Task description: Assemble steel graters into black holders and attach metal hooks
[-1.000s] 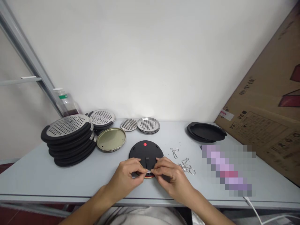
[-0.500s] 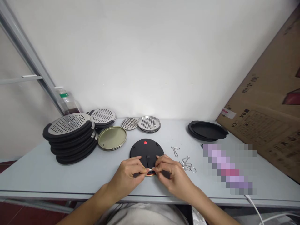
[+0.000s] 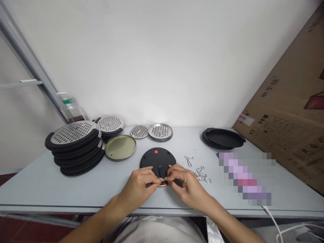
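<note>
A round black disc (image 3: 158, 158) with a red dot and a narrow central tab lies on the table before me. At its near edge my left hand (image 3: 141, 184) and my right hand (image 3: 183, 182) meet, fingertips pinched on a small silvery metal piece (image 3: 163, 180). That piece looks like a bent wire clip, though the fingertips cover most of it. Below it a thin red and gold rim shows under the disc. Several loose wire clips (image 3: 201, 176) lie just right of my right hand, with another clip (image 3: 188, 161) behind them.
Black-rimmed grater discs (image 3: 76, 145) are stacked at the left, beside gold-coloured lids (image 3: 120, 147). Metal grater plates (image 3: 160, 131) lie at the back. Black trays (image 3: 224, 139) sit right, near a blurred purple item (image 3: 244, 177) and a cardboard box (image 3: 283, 111). A bottle (image 3: 72, 109) stands back left.
Both hands stay pinched at the disc's near edge, with only slight finger movement. The whole view has shifted a little, so everything sits slightly higher.
</note>
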`<action>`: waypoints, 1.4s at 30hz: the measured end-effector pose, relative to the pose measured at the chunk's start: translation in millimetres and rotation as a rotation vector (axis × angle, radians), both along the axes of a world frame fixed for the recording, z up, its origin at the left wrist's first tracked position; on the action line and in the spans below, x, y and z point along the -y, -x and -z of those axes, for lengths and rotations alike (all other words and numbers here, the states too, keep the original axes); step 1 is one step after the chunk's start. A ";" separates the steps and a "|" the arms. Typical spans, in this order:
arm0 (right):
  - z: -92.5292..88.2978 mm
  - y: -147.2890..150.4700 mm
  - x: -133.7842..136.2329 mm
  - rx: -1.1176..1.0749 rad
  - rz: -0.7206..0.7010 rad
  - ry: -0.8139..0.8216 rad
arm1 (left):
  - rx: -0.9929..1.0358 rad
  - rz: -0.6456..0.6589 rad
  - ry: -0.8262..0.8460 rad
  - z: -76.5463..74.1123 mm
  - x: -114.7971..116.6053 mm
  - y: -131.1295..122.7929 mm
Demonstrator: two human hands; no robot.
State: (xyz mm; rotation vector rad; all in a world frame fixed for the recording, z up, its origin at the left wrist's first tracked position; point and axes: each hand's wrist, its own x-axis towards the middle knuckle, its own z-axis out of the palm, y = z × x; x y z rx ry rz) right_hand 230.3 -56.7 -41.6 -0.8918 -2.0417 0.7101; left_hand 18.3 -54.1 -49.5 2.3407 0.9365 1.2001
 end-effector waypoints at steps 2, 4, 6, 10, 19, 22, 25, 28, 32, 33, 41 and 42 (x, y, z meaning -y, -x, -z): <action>0.0 0.3 0.1 -0.004 0.003 0.001 | -0.015 -0.002 0.011 -0.1 -0.1 0.7; 0.1 0.8 0.4 -0.013 0.006 0.007 | -0.027 0.001 0.019 -0.9 -0.6 1.0; 0.0 1.4 0.5 -0.018 0.005 0.017 | -0.031 0.005 0.027 -2.2 -1.4 0.7; -0.4 2.3 -0.1 -0.011 0.011 0.022 | -0.035 -0.006 0.026 -3.2 -1.8 -1.3; -4.6 -0.8 1.2 0.018 0.014 0.033 | -0.038 -0.012 0.018 -0.4 -2.2 0.1; -2.2 2.0 3.1 0.029 0.008 0.012 | -0.064 0.023 0.049 -6.7 -7.2 5.2; 4.3 16.0 4.5 0.018 0.034 -0.050 | -0.097 0.040 0.107 -14.6 -13.8 16.1; 9.8 35.3 3.2 0.006 0.116 -0.130 | -0.116 0.022 0.185 -21.7 -19.8 30.2; 6.8 44.7 -4.1 0.035 0.104 -0.128 | -0.112 0.006 0.218 -24.0 -23.9 42.5; 5.0 43.2 -5.9 0.042 0.087 -0.126 | -0.099 0.012 0.206 -23.1 -24.2 43.4; 2.2 26.2 -6.3 0.043 0.064 -0.177 | -0.042 0.064 0.124 -16.3 -19.5 37.3; 1.6 24.5 -6.4 0.055 0.060 -0.179 | -0.041 0.058 0.114 -15.4 -18.7 36.2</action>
